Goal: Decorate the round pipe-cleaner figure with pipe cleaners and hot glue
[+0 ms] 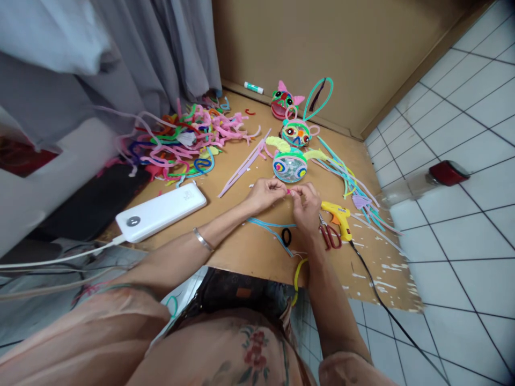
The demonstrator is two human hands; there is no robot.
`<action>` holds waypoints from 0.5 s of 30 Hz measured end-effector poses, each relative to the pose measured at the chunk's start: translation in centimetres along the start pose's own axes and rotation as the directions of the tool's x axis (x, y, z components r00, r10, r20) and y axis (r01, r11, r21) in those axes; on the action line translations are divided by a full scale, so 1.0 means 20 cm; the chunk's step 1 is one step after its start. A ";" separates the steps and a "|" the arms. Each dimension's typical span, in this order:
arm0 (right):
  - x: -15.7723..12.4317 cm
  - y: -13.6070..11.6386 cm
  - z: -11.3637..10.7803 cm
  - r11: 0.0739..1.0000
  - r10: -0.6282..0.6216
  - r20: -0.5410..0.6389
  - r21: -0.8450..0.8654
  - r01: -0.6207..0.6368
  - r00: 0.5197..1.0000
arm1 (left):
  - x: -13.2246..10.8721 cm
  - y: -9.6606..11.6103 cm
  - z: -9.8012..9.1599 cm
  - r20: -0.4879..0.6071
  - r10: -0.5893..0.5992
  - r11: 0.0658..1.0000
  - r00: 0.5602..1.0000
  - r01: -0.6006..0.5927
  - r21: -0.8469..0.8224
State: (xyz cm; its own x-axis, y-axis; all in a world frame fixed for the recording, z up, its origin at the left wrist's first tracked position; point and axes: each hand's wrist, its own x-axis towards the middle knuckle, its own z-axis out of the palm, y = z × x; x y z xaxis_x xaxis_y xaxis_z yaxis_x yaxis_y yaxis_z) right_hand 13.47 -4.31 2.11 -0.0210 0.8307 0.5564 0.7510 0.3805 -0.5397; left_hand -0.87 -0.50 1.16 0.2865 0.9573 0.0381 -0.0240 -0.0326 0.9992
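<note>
Flowered fabric point(225, 343) fronts fingers point(277, 185) pinching a pink piece point(288, 191), its axis unclear.

We can read no words or numbers. Toward nine o'clock, the white power bank point(169, 212) shows us a faint printed mark point(188, 196) and a round dark display point(133, 221), both illegible. At twelve, we cannot make out any lettering on the green-and-white tube point(253, 88).
</note>
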 end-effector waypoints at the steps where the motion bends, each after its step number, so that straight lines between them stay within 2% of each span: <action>1: 0.00 0.00 0.01 1.000 -0.010 -0.012 -0.029 0.009 1.000 | 0.00 -0.01 0.01 -0.022 0.009 1.000 1.000 -0.009 -0.001; 4: -0.01 -0.01 0.02 0.997 -0.026 -0.030 -0.077 0.024 0.999 | 0.01 -0.02 0.02 -0.083 0.005 0.999 0.997 -0.009 -0.049; 7: -0.02 -0.02 0.04 0.998 -0.019 -0.015 -0.057 0.018 1.000 | 0.01 -0.02 0.03 -0.123 -0.049 0.989 0.991 0.031 -0.148; 15: -0.03 -0.03 0.06 0.998 0.055 -0.071 -0.001 -0.055 0.996 | 0.01 0.01 0.05 -0.105 -0.153 0.926 0.983 0.105 -0.364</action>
State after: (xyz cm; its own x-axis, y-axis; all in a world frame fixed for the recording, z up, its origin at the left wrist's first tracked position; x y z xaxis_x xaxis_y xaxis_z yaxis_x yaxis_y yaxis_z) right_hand 12.23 -4.45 1.30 0.0672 0.8194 0.5692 0.7513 0.3338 -0.5693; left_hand 0.22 -0.64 1.36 0.1845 0.9759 -0.1167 -0.3404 0.1748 0.9239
